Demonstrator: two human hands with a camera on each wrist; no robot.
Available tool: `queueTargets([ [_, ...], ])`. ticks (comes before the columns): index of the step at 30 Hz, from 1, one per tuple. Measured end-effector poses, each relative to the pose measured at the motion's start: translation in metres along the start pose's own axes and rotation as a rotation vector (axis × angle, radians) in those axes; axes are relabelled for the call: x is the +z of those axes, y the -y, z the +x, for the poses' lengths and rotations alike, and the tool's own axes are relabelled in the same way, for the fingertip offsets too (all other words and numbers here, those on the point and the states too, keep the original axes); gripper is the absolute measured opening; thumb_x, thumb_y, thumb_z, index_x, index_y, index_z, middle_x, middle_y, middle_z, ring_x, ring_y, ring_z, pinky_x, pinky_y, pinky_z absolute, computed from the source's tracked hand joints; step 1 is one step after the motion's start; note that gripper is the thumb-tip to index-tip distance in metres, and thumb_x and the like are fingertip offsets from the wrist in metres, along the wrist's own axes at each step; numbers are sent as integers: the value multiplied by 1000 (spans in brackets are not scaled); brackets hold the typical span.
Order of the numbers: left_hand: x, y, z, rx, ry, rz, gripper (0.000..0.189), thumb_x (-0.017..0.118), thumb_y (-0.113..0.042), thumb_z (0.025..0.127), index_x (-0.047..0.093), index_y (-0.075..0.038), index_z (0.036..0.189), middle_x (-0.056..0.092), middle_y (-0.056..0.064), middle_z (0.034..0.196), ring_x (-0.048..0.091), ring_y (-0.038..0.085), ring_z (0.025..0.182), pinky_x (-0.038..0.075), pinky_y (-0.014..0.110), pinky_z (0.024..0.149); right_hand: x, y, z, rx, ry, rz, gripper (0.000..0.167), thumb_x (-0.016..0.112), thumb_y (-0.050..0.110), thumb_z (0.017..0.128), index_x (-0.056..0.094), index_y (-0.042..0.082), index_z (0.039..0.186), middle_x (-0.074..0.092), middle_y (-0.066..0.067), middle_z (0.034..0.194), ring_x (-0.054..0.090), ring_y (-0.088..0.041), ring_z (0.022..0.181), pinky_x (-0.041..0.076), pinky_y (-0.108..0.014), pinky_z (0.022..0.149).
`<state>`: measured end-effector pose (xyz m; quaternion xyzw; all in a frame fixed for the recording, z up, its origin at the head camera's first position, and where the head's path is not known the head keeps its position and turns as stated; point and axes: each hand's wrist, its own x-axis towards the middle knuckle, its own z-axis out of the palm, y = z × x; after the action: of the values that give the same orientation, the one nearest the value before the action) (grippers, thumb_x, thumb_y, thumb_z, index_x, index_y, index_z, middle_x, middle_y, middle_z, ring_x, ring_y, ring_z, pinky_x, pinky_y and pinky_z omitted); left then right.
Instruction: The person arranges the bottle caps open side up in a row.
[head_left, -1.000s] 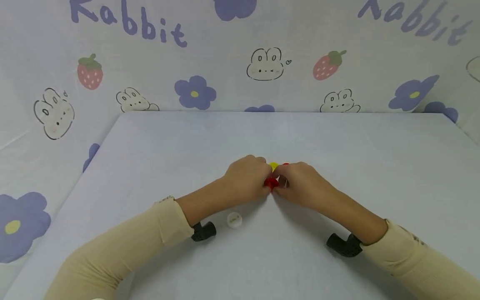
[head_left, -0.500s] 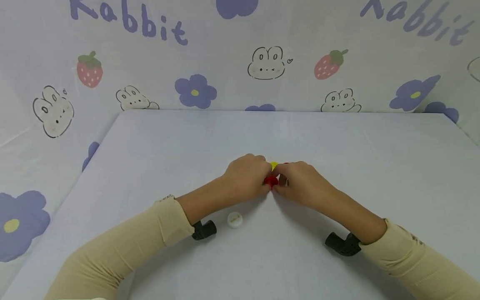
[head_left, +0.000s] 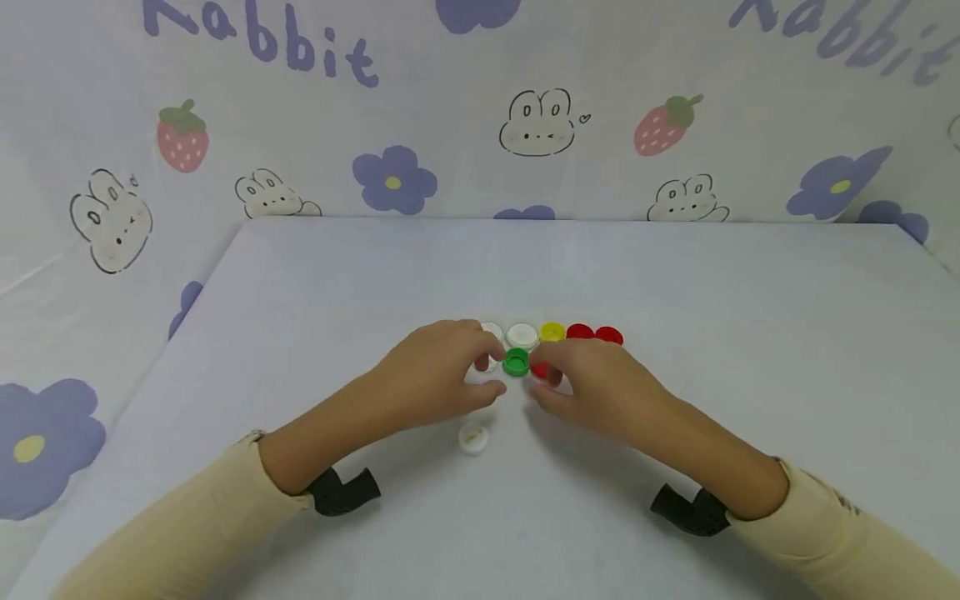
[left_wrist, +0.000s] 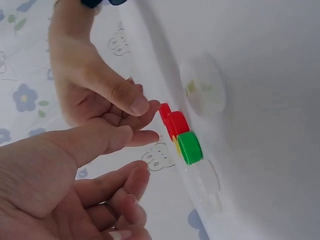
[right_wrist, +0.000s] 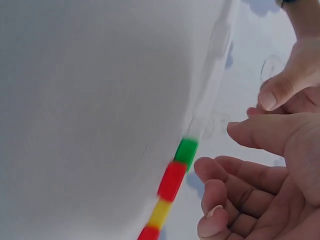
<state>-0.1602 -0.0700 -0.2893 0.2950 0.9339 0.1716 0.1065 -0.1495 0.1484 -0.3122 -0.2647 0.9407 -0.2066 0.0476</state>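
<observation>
Bottle caps lie in two touching rows mid-table. The back row has white caps (head_left: 522,336), a yellow cap (head_left: 552,332) and two red caps (head_left: 609,336). In front are a partly hidden white cap, a green cap (head_left: 516,362) and a red cap (head_left: 541,371). My left hand (head_left: 431,375) hovers left of the green cap, thumb and fingers apart, holding nothing. My right hand (head_left: 600,379) is over the front red cap and partly covers it; in the right wrist view its fingers (right_wrist: 235,187) are loosely curled around nothing, beside the green cap (right_wrist: 186,151).
A single white cap (head_left: 473,437) lies nearer the person, apart from the rows. Black wrist camera mounts (head_left: 345,492) hang below both forearms. A patterned cloth (head_left: 450,108) rises behind the white table (head_left: 375,275).
Earlier both hands met around the red cap. My left hand has moved left and opened, uncovering the green and white caps; my right hand's fingers have come away from the red cap.
</observation>
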Motion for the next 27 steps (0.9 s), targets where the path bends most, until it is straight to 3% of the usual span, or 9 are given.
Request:
queueTargets([
  [5,3,7,-27,-30,47,-33,38,81,-30,89,73,-9,119,66,-1,99,60,18,91,51,32,82,6,18,-5,-44,82,-57,30,79,21,89,73,7,115,66,4,83,59,-11,73,52,-25,67],
  [10,11,13,-41,-31,102,1,41,85,-31,83,72,-8,115,62,-2,96,59,17,91,51,34,84,13,31,-9,-112,124,-78,32,81,25,88,73,7,114,66,4,84,56,-9,74,50,-24,67],
  [15,19,14,-42,35,112,69,40,86,-29,82,69,-7,112,62,1,98,59,19,90,52,35,81,21,36,-8,-191,128,-81,32,82,25,87,73,8,112,61,7,82,51,-8,70,46,-24,63],
  [20,25,13,-40,106,82,55,28,84,-23,84,67,-9,100,59,-2,90,56,15,81,49,32,73,32,36,-4,-258,111,-53,30,84,22,85,73,8,110,62,6,83,55,-8,73,48,-24,67],
  [27,27,10,-35,122,83,43,28,85,-24,85,65,-9,98,60,-3,90,55,14,81,48,31,74,33,34,-5,-258,96,-8,27,84,18,85,74,7,108,64,5,85,56,-7,74,49,-22,69],
])
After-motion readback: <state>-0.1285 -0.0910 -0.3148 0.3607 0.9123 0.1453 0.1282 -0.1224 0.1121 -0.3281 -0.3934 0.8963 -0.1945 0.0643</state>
